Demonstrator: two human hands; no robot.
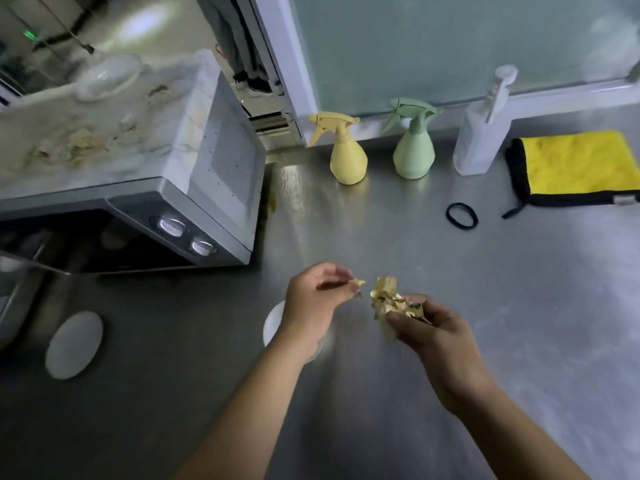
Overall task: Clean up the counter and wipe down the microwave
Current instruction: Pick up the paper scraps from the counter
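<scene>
A grey microwave (194, 188) stands at the left of the steel counter (485, 306); its top is smeared with yellowish grime and a white bowl (107, 72) sits on it. In front of it, above the counter, my right hand (436, 334) grips a crumpled gold wrapper (393, 299). My left hand (318, 306) pinches a small gold scrap (357, 282) between its fingertips, a short gap away from the wrapper.
A yellow spray bottle (346, 150), a green spray bottle (414, 147) and a white pump bottle (481, 129) stand along the back. A yellow cloth (581, 164) and a black hair tie (462, 215) lie at the right. White discs (74, 344) (273, 323) lie near the front.
</scene>
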